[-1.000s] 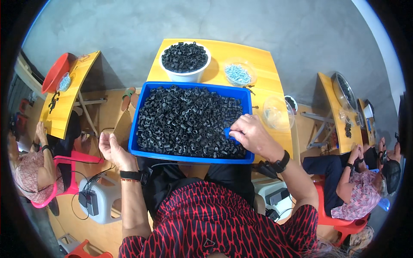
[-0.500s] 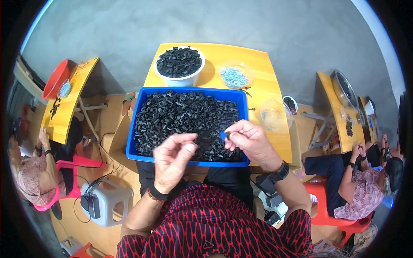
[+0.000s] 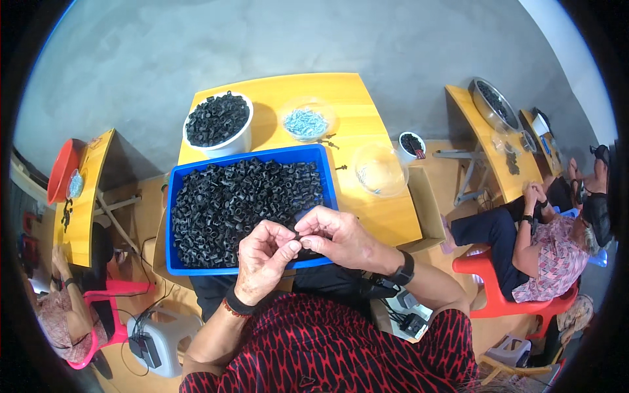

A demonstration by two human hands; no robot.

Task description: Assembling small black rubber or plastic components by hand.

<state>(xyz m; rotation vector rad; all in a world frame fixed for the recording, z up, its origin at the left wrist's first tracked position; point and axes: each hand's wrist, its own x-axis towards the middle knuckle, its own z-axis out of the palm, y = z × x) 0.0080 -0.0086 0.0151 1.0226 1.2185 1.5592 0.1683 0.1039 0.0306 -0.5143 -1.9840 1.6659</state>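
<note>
My left hand (image 3: 262, 261) and my right hand (image 3: 344, 242) meet over the near edge of a blue tray (image 3: 331, 177). Thumbs and fingertips of both are pinched together around a small black plastic part (image 3: 298, 238), mostly hidden by the fingers. Heaped in the tray are many loose black plastic parts (image 3: 242, 203), short and ring-like. Behind it stands a white bucket (image 3: 239, 141) filled with similar black pieces. To the bucket's right, a clear bowl (image 3: 306, 122) holds small light-blue pieces.
Another clear bowl (image 3: 390, 171) with a few small pieces sits on the yellow table (image 3: 314, 88) at right. Several black parts lie between the bowls. A cardboard box (image 3: 426, 203) and a small white tub (image 3: 411, 145) are beyond the table's right edge. Other people sit at tables on both sides.
My hands, apart before, have come together at the fingertips; the right one came in with a small black part. The whole view has shifted, with the tray now lower and further left.
</note>
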